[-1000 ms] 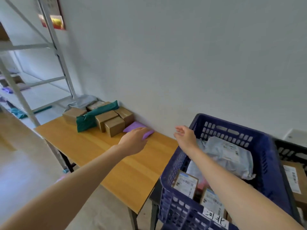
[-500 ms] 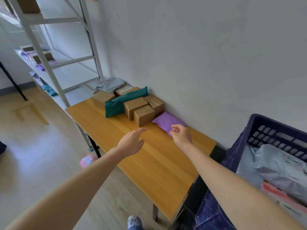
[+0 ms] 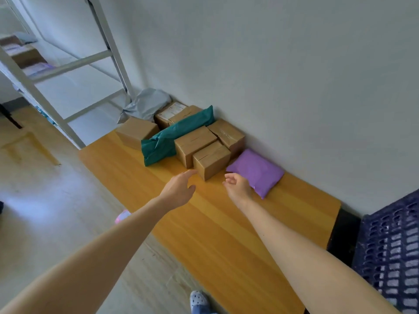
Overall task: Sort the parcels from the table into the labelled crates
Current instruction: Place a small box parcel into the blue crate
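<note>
two empty hands, left hand (image 3: 179, 191) straight-fingered, right hand (image 3: 238, 189) loosely curled, flank nearest small brown cardboard box (image 3: 212, 159) on yellow wooden table (image 3: 226, 241); likely next pick: clamp both sides squarely.

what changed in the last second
The right hand swung from the blue crate over to the purple parcel. The left hand shifted off that parcel toward the nearest cardboard box. Both hold nothing. The parcels stayed put on the table.
</note>
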Available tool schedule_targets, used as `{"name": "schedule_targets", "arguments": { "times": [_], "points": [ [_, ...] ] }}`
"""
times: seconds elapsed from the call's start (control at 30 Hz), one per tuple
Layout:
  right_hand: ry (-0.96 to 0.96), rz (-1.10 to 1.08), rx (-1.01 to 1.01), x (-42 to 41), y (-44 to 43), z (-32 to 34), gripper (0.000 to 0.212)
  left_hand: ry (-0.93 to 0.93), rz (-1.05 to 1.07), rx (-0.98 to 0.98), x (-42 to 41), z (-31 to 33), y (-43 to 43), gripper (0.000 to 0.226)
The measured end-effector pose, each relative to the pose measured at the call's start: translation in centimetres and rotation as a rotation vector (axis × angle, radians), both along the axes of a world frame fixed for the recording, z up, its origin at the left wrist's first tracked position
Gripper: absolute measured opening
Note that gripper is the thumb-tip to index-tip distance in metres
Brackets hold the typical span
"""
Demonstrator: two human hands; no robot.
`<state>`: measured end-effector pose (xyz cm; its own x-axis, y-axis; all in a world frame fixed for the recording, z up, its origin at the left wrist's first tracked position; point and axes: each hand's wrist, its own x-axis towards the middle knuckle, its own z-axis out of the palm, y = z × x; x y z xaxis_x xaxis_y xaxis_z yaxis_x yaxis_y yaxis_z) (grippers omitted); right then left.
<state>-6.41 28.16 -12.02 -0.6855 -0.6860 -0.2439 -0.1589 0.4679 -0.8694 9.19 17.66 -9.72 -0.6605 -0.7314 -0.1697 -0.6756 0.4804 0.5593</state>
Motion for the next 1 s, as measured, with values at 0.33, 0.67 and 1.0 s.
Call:
{"name": "schedule_targets", "arguments": {
  "times": [0.33, 0.67, 1.0],
  "points": [
    [-0.119, -0.054, 0.019, -0.9, -6.6, -3.3, 0.025, 0.092, 0.051, 0.221, -4.2, -3.9, -6.6, 0.047],
    [-0.252, -0.447, 0.061, -0.3, -12.3, -4.7, 0.049, 0.06, -0.132, 0.28, -7.1, -5.6, -11.9, 0.042],
    [-0.526, -0.782, -0.035, -0.3, -15.4, -6.6, 0.036, 0.015, -0.343, 0.232, -8.2, -5.7, -14.3, 0.041]
  ]
}}
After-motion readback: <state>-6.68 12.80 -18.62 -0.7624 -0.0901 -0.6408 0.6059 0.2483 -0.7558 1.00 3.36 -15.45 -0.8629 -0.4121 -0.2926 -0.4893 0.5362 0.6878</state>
